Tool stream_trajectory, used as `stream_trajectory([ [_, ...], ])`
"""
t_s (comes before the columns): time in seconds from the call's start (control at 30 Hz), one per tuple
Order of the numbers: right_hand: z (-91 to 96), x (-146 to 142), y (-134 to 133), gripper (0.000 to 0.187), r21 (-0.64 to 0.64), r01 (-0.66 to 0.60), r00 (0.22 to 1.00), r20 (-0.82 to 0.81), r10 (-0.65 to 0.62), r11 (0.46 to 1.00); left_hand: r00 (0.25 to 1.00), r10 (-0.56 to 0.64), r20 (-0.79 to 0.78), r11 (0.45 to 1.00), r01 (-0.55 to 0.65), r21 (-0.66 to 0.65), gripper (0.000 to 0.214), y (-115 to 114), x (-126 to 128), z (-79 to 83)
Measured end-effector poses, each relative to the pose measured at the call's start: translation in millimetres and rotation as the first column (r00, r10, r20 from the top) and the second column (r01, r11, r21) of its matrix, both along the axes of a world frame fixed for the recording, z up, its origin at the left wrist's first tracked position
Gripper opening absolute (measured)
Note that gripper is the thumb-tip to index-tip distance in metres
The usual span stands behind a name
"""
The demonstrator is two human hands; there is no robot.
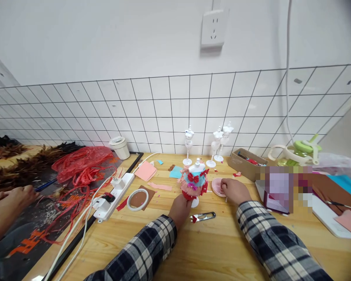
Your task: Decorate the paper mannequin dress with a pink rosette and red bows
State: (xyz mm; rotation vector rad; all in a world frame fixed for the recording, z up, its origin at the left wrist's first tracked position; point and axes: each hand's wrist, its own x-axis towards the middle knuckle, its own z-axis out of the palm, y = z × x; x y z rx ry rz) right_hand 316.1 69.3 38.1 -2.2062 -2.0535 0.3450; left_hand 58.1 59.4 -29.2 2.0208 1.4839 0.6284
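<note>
My left hand is closed around the lower part of a small doll mannequin, just under its skirt. The mannequin wears a blue top, red bows and a ruffled pink and red skirt. My right hand has its fingers pinched together over a small pink dish; whatever lies between them is too small to make out. Thread snips with a red scrap at their tip lie on the wooden table in front of the mannequin. Three bare white mannequins, one of them here, stand near the wall.
Left lie a tape roll, pink paper and a power strip with cables. A co-worker's hands are at the far left, by red plastic. A cardboard box and a green-lidded jug stand right.
</note>
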Motion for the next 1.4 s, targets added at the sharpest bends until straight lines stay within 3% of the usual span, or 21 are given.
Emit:
stream_trajectory([
  [0.13, 5.3, -4.2, 0.5, 0.033, -0.005, 0.083, 0.994, 0.074, -0.082, 0.997, 1.000, -0.013, -0.016, 0.999, 0.013, 0.035, 0.025, -0.5, 0.2, -0.1],
  [0.37, -1.1, -0.3, 1.3, 0.034, 0.091, 0.126, 0.992, -0.023, -0.124, 0.988, 1.000, -0.015, -0.020, 0.998, 0.016, 0.054, 0.026, -0.5, 0.7, 1.7],
  [0.47, -7.6, 4.1, -4.2, 0.029, 0.195, 0.209, 0.971, -0.158, -0.179, 0.958, 1.000, -0.012, -0.020, 0.998, 0.013, 0.053, 0.025, -0.1, 0.8, 2.3],
  [0.6, -17.0, 3.5, -15.8, 0.026, 0.343, 0.273, 0.935, -0.316, -0.163, 0.899, 1.000, 0.000, -0.023, 0.999, 0.001, 0.046, 0.025, -0.3, 1.0, 2.5],
  [0.77, -23.8, -0.1, -17.9, 0.027, 0.380, 0.307, 0.939, -0.273, -0.211, 0.873, 1.000, 0.012, -0.023, 0.999, -0.011, 0.037, 0.024, -1.5, 1.9, 3.5],
  [0.87, -29.2, 3.0, -14.3, 0.026, 0.407, 0.371, 0.878, -0.448, -0.172, 0.834, 1.000, 0.019, -0.019, 0.999, -0.018, 0.039, 0.024, -2.2, 2.4, 4.6],
  [0.93, -29.8, 4.0, -13.6, 0.023, 0.366, 0.378, 0.757, -0.651, -0.056, 0.851, 1.000, 0.016, -0.008, 0.999, -0.016, 0.040, 0.025, -2.2, 2.5, 4.5],
  [0.97, -27.7, 3.0, -14.3, 0.025, 0.326, 0.373, 0.655, -0.755, 0.002, 0.869, 1.000, 0.014, -0.003, 0.999, -0.014, 0.040, 0.026, -2.0, 2.4, 4.1],
  [1.03, -17.1, -3.4, -18.4, 0.033, 0.242, 0.358, 0.379, -0.920, 0.096, 0.902, 1.000, 0.015, 0.003, 0.999, -0.015, 0.038, 0.027, -1.0, 2.2, 2.8],
  [1.1, 1.3, -15.7, -26.6, 0.040, 0.202, 0.349, 0.095, -0.979, 0.181, 0.915, 1.000, 0.016, 0.005, 0.999, -0.016, 0.034, 0.027, 0.1, 2.1, 1.2],
  [1.17, 23.7, -31.5, -38.6, 0.040, 0.193, 0.302, -0.096, -0.968, 0.231, 0.933, 1.000, 0.009, 0.010, 0.999, -0.009, 0.031, 0.027, 0.9, 2.1, 0.2],
  [1.3, 61.1, -58.5, -66.5, 0.035, 0.195, 0.190, -0.260, -0.935, 0.241, 0.962, 0.999, -0.015, 0.031, 0.999, 0.014, 0.033, 0.029, 1.0, 2.8, 1.3],
  [1.4, 74.9, -67.1, -80.8, 0.042, 0.194, 0.142, -0.375, -0.897, 0.234, 0.971, 0.999, -0.022, 0.041, 0.999, 0.021, 0.032, 0.030, 0.5, 3.5, 3.1],
])
